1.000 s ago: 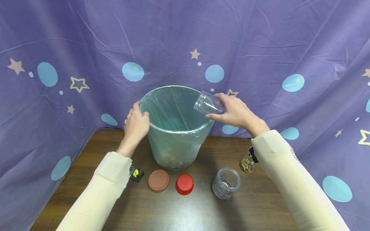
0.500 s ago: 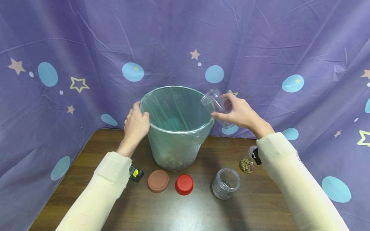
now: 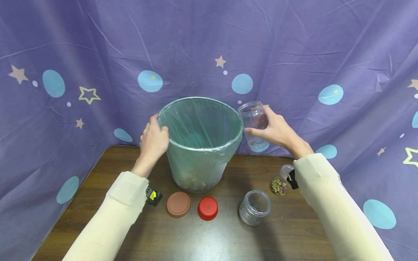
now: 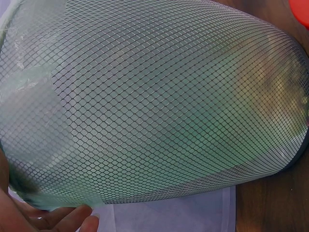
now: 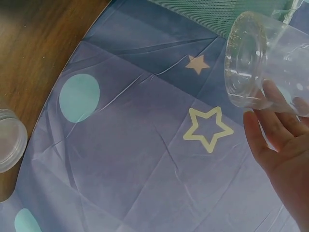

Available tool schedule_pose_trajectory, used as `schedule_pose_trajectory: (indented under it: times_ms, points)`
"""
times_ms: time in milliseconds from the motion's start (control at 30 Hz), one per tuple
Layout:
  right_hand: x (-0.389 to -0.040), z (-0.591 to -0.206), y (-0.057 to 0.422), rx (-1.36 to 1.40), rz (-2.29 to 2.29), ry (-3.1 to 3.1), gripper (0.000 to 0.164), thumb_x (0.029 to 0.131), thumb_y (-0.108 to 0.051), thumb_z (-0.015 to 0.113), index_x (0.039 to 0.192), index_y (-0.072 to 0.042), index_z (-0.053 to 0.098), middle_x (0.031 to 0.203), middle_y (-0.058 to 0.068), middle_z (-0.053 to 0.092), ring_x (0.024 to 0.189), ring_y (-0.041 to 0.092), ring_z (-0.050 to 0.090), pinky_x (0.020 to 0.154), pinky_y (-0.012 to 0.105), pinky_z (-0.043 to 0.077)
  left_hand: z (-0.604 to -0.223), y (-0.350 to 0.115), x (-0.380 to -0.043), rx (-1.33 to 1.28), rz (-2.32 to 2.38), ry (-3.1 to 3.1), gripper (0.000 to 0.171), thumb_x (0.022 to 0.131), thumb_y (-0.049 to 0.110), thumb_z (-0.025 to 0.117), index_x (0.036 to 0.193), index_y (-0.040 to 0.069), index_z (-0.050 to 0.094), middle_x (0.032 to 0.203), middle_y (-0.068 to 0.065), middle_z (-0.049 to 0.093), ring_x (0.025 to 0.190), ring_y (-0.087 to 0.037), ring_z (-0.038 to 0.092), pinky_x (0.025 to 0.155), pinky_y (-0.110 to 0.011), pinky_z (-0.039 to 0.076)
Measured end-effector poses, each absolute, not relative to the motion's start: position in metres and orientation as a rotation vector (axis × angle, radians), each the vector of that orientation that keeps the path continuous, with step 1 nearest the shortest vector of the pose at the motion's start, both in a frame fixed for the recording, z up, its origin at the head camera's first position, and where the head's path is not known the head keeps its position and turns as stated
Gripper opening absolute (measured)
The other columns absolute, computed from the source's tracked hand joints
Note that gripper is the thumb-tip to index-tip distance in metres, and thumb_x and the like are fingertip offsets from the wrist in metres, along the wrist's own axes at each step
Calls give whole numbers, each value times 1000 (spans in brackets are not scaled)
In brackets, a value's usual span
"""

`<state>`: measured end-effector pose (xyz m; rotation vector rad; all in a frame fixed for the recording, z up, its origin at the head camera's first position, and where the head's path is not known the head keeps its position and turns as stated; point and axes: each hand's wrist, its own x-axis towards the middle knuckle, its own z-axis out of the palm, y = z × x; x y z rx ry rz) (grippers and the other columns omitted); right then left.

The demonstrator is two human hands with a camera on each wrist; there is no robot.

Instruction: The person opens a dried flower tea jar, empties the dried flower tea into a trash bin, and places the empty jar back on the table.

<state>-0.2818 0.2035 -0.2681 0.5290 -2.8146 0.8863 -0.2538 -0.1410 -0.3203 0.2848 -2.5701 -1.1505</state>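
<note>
A mesh wastebasket (image 3: 196, 166) lined with a thin green bag stands at the back of the table, some yellowish matter showing through its lower wall. My left hand (image 3: 154, 141) grips its left rim, fingers outside and partly hidden in the head view; in the left wrist view fingertips (image 4: 72, 217) lie along the mesh. Beside the right rim my right hand (image 3: 277, 128) holds a clear jar (image 3: 254, 127), nearly upright, mouth up, with no lid. A few specks cling inside the jar's base (image 5: 246, 58) in the right wrist view.
On the table lie a brown lid (image 3: 178, 204) and a red lid (image 3: 207, 208). An uncovered clear jar (image 3: 254, 208) stands to their right. Farther right, a clear jar (image 3: 278, 186) holds dried buds. A purple curtain (image 3: 196, 47) hangs close behind.
My right hand has drawn the jar away to the right from over the wastebasket and turned it from tilted to nearly upright. The left hand has stayed on the rim.
</note>
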Motion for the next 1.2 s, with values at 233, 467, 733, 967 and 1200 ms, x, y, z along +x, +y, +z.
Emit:
schedule_pose_trajectory:
  times_ms: [233, 467, 733, 967, 1200]
  points:
    - [-281, -271, 207, 510, 875, -2809, 60, 80, -43, 78, 124, -14, 50, 102, 8, 71, 96, 23, 67, 85, 40, 50, -320, -140, -254, 282, -1153, -2572, 59, 98, 24, 38, 155, 13, 27, 144, -24, 48, 130, -51, 46, 105, -63, 37]
    - [-279, -275, 212, 463, 898, -2822, 55, 80, -48, 77, 115, -14, 53, 100, 6, 71, 93, 20, 65, 79, 34, 49, -320, -139, -254, 285, -1159, -2578, 59, 98, 23, 38, 155, 13, 27, 144, -24, 48, 129, -51, 46, 105, -64, 38]
    - [-279, -280, 221, 441, 927, -2822, 57, 82, -48, 75, 119, -12, 51, 103, 10, 70, 95, 21, 67, 81, 34, 49, -320, -138, -254, 277, -1155, -2575, 59, 98, 23, 38, 155, 12, 27, 143, -24, 49, 129, -50, 47, 105, -63, 38]
    - [-282, -288, 230, 374, 952, -2863, 66, 83, -54, 72, 126, -11, 48, 110, 10, 69, 100, 22, 67, 85, 35, 50, -320, -138, -255, 283, -1158, -2573, 59, 98, 24, 38, 155, 13, 28, 143, -24, 48, 128, -50, 47, 104, -63, 39]
    - [-283, -301, 232, 332, 958, -2877, 67, 82, -58, 71, 122, -8, 48, 108, 11, 70, 101, 24, 65, 88, 37, 49, -320, -140, -254, 295, -1151, -2566, 58, 98, 23, 39, 154, 14, 28, 145, -24, 48, 130, -50, 46, 106, -63, 37]
